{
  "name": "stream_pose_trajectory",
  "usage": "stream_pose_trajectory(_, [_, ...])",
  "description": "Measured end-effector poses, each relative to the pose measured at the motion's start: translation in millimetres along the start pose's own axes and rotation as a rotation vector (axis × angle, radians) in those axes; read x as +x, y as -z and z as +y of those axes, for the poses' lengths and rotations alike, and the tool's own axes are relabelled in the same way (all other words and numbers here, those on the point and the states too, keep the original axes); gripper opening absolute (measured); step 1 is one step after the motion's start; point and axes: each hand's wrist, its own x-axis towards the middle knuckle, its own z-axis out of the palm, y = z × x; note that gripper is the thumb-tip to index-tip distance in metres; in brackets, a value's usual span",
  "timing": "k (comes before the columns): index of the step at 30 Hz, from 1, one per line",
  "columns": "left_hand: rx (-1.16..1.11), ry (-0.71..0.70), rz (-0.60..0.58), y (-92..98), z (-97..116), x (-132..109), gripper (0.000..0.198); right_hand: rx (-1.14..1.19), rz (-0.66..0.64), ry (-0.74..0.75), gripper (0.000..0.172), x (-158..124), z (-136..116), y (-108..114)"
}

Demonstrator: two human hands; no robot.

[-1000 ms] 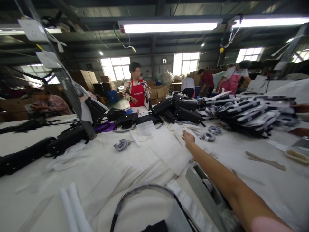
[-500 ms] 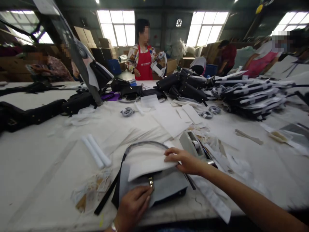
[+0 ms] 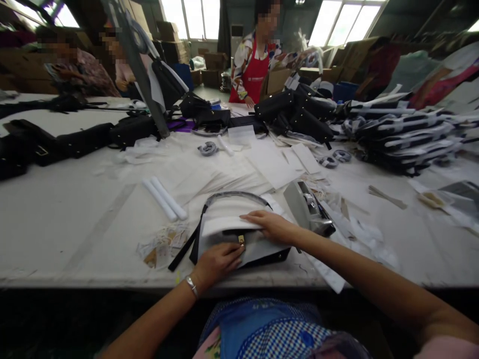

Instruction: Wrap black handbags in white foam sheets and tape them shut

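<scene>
A black handbag (image 3: 258, 257) with a grey flap and a gold clasp (image 3: 241, 240) lies at the near edge of the white table (image 3: 75, 209). My left hand (image 3: 217, 262) rests on the flap just below the clasp, fingers curled. My right hand (image 3: 271, 225) lies flat on a white sheet of paper (image 3: 224, 224) laid over the bag's upper part, fingers stretched out. The bag's curved strap (image 3: 232, 195) arches behind the sheet.
A tape dispenser (image 3: 307, 207) stands right of the bag. Two white rolls (image 3: 164, 198) and scattered tags (image 3: 160, 247) lie to the left. Piles of black bags (image 3: 299, 112) and striped ones (image 3: 404, 137) fill the far side. A person in a red apron (image 3: 256, 75) stands opposite.
The view tilted down and came closer. My right arm drew back from the far paper pile with a white sheet onto the bag. My left hand came into view on the flap.
</scene>
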Motion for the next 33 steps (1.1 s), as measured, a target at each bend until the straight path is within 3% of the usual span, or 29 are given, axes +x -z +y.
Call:
stream_pose_trajectory(5, [0.047,-0.007,-0.055,-0.6,-13.0,-8.2,0.034,-0.129,-0.029,0.086,0.070,-21.8,-1.5,-4.1])
stream_pose_trajectory(10, [0.105,0.010,-0.057,-3.1,-12.4,-13.6,0.031,-0.183,-0.073,0.133,0.049,-33.0,-5.0,-24.6])
stream_pose_trajectory(14, [0.143,-0.001,-0.025,-2.9,-9.3,-14.5,0.029,-0.195,-0.072,0.200,0.044,-34.4,-4.0,-26.5])
stream_pose_trajectory(23, [0.186,-0.057,0.003,1.2,-9.0,-16.0,0.024,-0.098,-0.141,0.194,0.054,-34.6,-3.7,-29.1])
stream_pose_trajectory(28, [0.121,-0.036,0.000,25.9,13.6,-20.6,0.025,-0.060,-0.142,0.183,0.049,-36.4,-5.1,-29.1])
stream_pose_trajectory(33, [-0.041,0.092,0.117,49.1,48.1,-9.9,0.021,-0.031,-0.099,0.205,0.045,-37.5,-2.7,-32.7])
